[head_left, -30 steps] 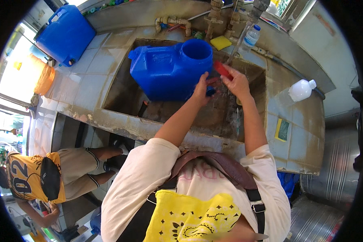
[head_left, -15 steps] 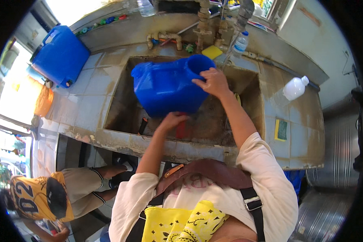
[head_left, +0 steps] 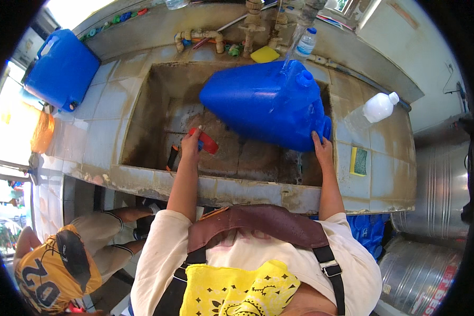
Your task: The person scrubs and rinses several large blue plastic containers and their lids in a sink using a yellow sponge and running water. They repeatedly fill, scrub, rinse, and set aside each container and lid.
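A big blue plastic jug [head_left: 263,100] lies tilted in the sink [head_left: 134,126], under water running from the tap onto its upper side. My right hand [head_left: 323,146] grips the jug's right end, near its wide mouth, fingers curled on the edge. My left hand [head_left: 190,143] is closed on a small curved red object [head_left: 209,143] with a bit of blue beside it, held over the sink to the left of the jug. Its exact kind is not clear. Close to that hand, a black and orange stick-like item [head_left: 172,157] leans in the sink's near left corner.
A second blue jug [head_left: 63,68] stands on the left counter. Behind the sink are pipes [head_left: 200,38], a yellow sponge [head_left: 265,55] and a water bottle [head_left: 306,43]. At right are a white-filled bottle [head_left: 376,108] and a green-yellow sponge [head_left: 358,161]. A person in yellow [head_left: 58,268] is at lower left.
The jug has turned and tipped, its wide mouth swinging from the far side to the right. My right hand came nearer with it. My left hand moved left, carrying the red object.
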Action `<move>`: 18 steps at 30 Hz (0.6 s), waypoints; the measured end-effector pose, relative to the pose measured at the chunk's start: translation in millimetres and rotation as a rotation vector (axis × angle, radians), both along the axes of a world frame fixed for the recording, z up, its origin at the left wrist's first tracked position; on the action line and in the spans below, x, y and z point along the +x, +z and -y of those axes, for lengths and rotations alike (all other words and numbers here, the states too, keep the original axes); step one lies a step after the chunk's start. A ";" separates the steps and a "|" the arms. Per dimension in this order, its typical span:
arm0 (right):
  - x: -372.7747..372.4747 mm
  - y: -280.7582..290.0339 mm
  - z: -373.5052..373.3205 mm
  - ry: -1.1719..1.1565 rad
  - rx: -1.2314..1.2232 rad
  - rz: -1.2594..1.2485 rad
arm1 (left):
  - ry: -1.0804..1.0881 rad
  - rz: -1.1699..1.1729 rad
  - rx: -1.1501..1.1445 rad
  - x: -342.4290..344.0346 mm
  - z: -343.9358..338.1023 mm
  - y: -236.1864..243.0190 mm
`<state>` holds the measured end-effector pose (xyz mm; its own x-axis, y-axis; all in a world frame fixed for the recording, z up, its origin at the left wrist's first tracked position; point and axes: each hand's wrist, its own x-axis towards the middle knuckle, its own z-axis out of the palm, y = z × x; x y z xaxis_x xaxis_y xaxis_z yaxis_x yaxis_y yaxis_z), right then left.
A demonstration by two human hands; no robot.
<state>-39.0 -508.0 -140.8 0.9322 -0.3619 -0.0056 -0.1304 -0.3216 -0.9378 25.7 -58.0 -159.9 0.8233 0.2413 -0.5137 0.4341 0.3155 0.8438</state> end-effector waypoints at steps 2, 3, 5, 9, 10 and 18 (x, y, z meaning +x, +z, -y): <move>3.5 8.5 -4.5 -0.023 -0.099 0.013 | 0.009 -0.035 0.014 4.3 2.1 -4.9; 6.3 14.1 -7.8 -0.034 -0.149 0.016 | 0.027 -0.054 -0.001 4.3 2.9 -5.2; 13.9 26.1 -13.6 -0.039 -0.177 -0.015 | 0.034 -0.091 0.011 2.5 4.7 0.7; 23.6 38.3 -19.8 -0.038 -0.227 -0.075 | 0.017 0.119 0.077 -3.0 12.5 43.0; 23.5 38.6 -21.1 -0.037 -0.217 -0.046 | 0.027 0.161 0.097 -3.3 16.2 60.4; 6.4 61.5 -53.2 -0.045 -0.335 0.066 | -0.218 0.518 -0.624 41.5 64.4 202.0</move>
<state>-32.6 -454.8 -79.3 0.9096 -0.3743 0.1805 -0.0939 -0.6083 -0.7881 67.1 -122.4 42.1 0.9871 -0.1540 -0.0441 0.1453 0.7447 0.6514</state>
